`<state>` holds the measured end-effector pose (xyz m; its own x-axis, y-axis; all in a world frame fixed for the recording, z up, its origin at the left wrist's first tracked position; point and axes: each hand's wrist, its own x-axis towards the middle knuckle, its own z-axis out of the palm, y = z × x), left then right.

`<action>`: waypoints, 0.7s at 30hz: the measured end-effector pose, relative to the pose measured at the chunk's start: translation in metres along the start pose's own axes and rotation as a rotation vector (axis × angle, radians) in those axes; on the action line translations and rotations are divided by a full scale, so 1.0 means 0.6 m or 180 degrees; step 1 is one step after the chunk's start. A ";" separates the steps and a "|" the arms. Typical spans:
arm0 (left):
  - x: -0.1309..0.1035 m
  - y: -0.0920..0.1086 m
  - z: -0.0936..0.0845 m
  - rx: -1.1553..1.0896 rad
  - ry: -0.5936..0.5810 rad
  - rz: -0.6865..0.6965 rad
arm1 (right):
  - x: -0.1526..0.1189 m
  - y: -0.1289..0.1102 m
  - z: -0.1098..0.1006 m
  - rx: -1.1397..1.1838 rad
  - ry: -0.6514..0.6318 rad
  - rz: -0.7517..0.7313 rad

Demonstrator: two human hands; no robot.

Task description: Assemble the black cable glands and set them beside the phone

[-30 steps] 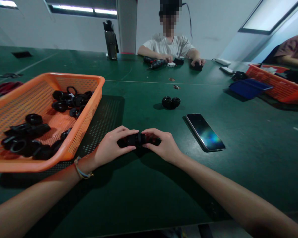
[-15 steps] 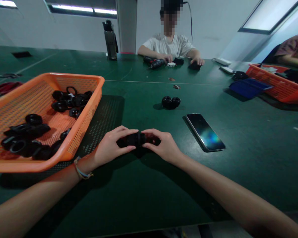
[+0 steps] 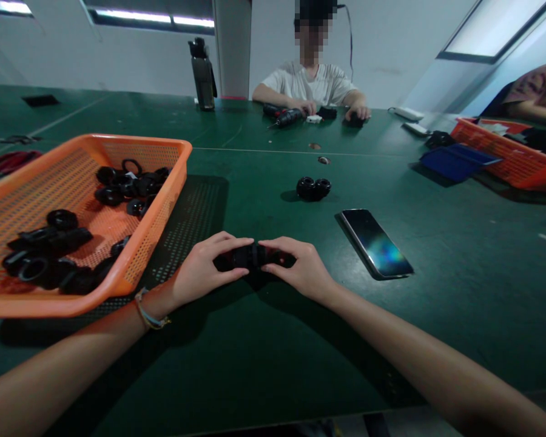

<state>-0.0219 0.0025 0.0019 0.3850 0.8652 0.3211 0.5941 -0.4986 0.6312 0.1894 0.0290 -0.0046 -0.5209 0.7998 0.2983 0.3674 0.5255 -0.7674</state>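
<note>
Between my two hands is a black cylindrical fitting, lying sideways just over the green table. My left hand pinches its left end between thumb and fingers. On the right end, my right hand grips it the same way, fingertips close to those of the left. Parts of the fitting are hidden in shadow and behind the fingers. A pair of similar black round fittings sits on the table beyond my hands. An orange basket at the left holds several black fittings and a thin black ring.
A smartphone lies to the right of my right hand. Across the table, a person in a white shirt sits behind a power drill. A dark bottle stands at the back. A blue tray and another orange basket are far right.
My hands stay almost in place on the fitting; the right hand's fingers have shifted very slightly. Across the table, the person's hand at the right has moved a little over a dark object.
</note>
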 end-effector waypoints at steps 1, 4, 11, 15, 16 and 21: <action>0.000 0.000 0.000 0.0003 -0.0004 -0.0012 | 0.000 0.000 0.000 -0.0025 0.0020 -0.0046; 0.000 0.001 -0.001 -0.0003 -0.0015 -0.0001 | 0.000 -0.002 -0.001 -0.0047 0.0058 -0.0108; 0.000 0.001 -0.002 0.0005 -0.0047 0.0017 | -0.002 -0.002 0.001 0.0062 0.0103 -0.0027; 0.001 0.001 -0.001 0.0020 -0.0049 0.0025 | -0.001 0.001 0.002 0.0073 0.0088 -0.0033; 0.001 0.001 -0.001 0.0018 -0.0049 0.0027 | -0.001 0.001 0.002 0.0080 0.0089 -0.0036; 0.000 0.000 -0.001 -0.0011 -0.0042 0.0035 | -0.001 0.001 0.001 0.0088 0.0071 -0.0023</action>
<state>-0.0224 0.0026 0.0024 0.4009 0.8589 0.3186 0.5873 -0.5079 0.6302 0.1895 0.0283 -0.0055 -0.5061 0.8024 0.3162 0.3422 0.5234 -0.7804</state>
